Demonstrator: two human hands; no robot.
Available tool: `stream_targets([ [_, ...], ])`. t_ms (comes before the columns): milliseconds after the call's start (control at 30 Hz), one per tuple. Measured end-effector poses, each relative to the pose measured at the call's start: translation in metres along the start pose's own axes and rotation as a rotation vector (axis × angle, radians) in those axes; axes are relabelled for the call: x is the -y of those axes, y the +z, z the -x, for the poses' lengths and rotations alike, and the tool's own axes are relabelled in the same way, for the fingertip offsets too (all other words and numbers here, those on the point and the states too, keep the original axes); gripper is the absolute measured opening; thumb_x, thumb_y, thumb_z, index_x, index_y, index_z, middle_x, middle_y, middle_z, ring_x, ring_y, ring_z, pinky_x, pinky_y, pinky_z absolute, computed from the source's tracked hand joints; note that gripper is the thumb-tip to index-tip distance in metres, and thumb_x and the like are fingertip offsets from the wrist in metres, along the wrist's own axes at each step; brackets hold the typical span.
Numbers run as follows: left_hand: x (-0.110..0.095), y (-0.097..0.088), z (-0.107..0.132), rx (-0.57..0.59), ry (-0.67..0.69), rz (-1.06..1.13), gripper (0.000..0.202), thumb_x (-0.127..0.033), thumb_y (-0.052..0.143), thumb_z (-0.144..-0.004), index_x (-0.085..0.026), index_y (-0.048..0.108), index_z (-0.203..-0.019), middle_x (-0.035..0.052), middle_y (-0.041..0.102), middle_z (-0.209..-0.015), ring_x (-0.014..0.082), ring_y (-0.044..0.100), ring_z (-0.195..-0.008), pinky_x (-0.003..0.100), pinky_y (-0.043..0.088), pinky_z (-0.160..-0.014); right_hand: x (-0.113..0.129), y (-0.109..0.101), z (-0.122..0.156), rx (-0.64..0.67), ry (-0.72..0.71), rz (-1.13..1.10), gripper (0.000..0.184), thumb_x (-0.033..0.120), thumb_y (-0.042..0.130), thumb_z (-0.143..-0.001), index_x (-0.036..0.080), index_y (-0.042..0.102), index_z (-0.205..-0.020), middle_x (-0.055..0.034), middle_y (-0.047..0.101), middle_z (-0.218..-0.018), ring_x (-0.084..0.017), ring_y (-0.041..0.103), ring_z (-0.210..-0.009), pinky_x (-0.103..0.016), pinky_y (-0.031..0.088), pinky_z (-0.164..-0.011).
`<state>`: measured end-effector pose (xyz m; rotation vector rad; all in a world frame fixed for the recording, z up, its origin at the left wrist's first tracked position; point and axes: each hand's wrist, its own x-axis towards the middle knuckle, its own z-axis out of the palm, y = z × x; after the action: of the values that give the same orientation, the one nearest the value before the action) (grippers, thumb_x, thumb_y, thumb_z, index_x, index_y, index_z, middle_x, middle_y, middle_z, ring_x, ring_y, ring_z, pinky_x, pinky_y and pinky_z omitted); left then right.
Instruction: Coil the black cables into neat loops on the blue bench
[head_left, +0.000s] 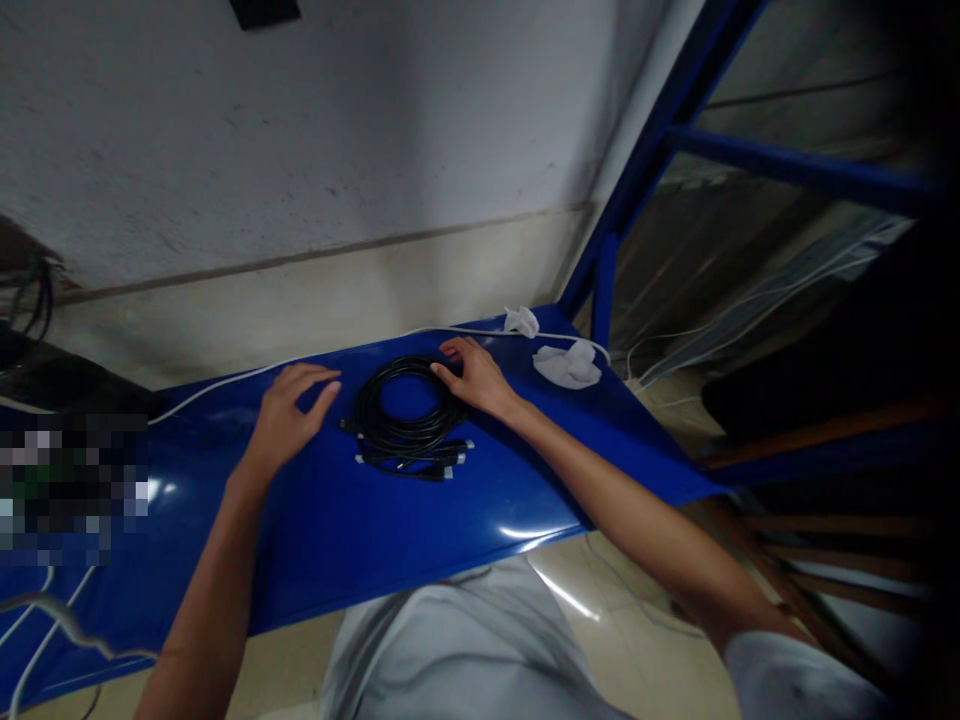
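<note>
A coil of black cable (405, 412) lies on a glossy blue table (360, 530), its connector ends sticking out at the near side. My right hand (471, 374) rests on the coil's right edge with fingers spread flat, touching the loops. Just left of the coil my left hand (289, 410) hovers over the table, fingers stretched out and apart, holding nothing.
Crumpled white tissue (567, 364) and a smaller piece (521, 320) lie at the table's far right. A thin white cable (247, 376) runs along the back edge by the wall. More white cables (37, 625) hang at the near left. A blue metal frame (637, 170) stands right.
</note>
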<state>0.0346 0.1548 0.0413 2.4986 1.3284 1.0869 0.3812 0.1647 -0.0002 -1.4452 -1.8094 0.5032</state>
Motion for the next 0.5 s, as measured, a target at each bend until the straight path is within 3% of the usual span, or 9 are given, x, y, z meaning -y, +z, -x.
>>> stream_targets([
  [67,-0.030,0.012,-0.002,0.110,0.104,0.152,0.035,-0.046,0.075,-0.100,-0.024,0.077,-0.127,0.0117,0.077,-0.125,0.0293,0.070,-0.119,0.049,0.053,-0.109,0.003,-0.002,0.001,0.020,0.025,0.037,0.044,0.056,0.075,-0.098,0.020,0.070,-0.122,-0.0141,0.073,-0.125,-0.026,0.074,-0.098,-0.045,0.060,-0.095],
  [133,-0.055,0.022,-0.001,0.271,0.193,0.234,0.057,-0.053,0.088,-0.088,-0.025,0.074,-0.136,0.0138,0.076,-0.131,0.0330,0.067,-0.127,0.052,0.050,-0.112,0.005,-0.004,0.001,0.039,0.039,0.068,0.052,0.063,0.077,-0.095,0.020,0.071,-0.123,-0.0142,0.074,-0.126,-0.027,0.074,-0.097,-0.045,0.061,-0.091],
  [233,-0.074,0.030,0.003,0.448,0.249,0.228,0.078,-0.062,0.097,-0.073,-0.028,0.073,-0.138,0.0132,0.075,-0.132,0.0353,0.067,-0.128,0.054,0.047,-0.115,0.007,-0.005,0.002,0.072,0.029,0.103,0.050,0.059,0.080,-0.093,0.021,0.071,-0.124,-0.0132,0.075,-0.125,-0.028,0.074,-0.101,-0.044,0.061,-0.090],
  [300,-0.078,0.031,0.005,0.487,0.259,0.188,0.076,-0.065,0.096,-0.072,-0.027,0.075,-0.134,0.0123,0.076,-0.130,0.0348,0.068,-0.125,0.054,0.047,-0.114,0.007,-0.006,0.002,0.090,0.010,0.117,0.047,0.055,0.081,-0.093,0.021,0.072,-0.124,-0.0126,0.076,-0.123,-0.029,0.074,-0.104,-0.044,0.060,-0.091],
  [500,-0.076,0.035,0.009,0.433,0.265,0.144,0.056,-0.055,0.089,-0.087,-0.026,0.075,-0.133,0.0107,0.078,-0.122,0.0310,0.071,-0.116,0.051,0.049,-0.109,0.005,-0.006,0.002,0.130,-0.055,0.138,0.052,0.054,0.086,-0.088,0.022,0.072,-0.127,-0.0133,0.075,-0.124,-0.031,0.071,-0.107,-0.047,0.059,-0.094],
])
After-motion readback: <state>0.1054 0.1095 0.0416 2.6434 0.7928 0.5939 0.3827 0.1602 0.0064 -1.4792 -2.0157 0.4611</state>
